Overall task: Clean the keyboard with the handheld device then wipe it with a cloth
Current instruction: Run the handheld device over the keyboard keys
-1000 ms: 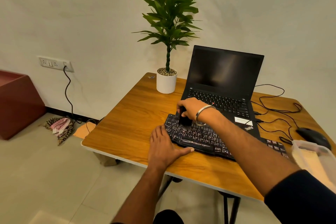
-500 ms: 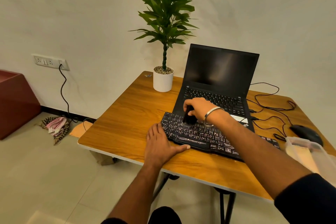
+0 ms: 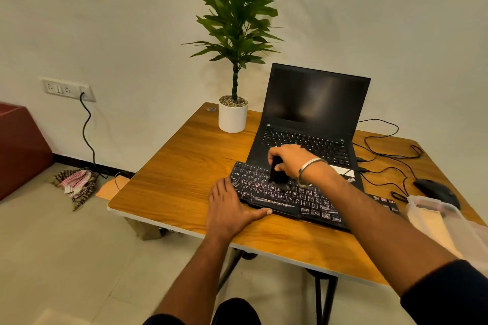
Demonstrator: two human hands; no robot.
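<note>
Head view: black handheld device (image 3: 277, 171) pinched upright in fingers (image 3: 281, 166) of right hand (image 3: 290, 159), lower end down on upper key rows of black keyboard (image 3: 295, 195). Left hand (image 3: 231, 208) flat on wooden tabletop (image 3: 179, 166), fingers straight, thumb stretched along keyboard's front edge at its left end, holding nothing. Keyboard lying across tabletop, far edge overlapping palm rest of open laptop (image 3: 311, 119), screen dark. White potted plant (image 3: 233, 113) just left of laptop. Black mouse (image 3: 435, 191) and loose cables (image 3: 388, 150) to right; clear plastic container (image 3: 443, 224) at right tabletop edge. Checked cloth (image 3: 76, 182) crumpled on floor below wall socket (image 3: 67, 88).
</note>
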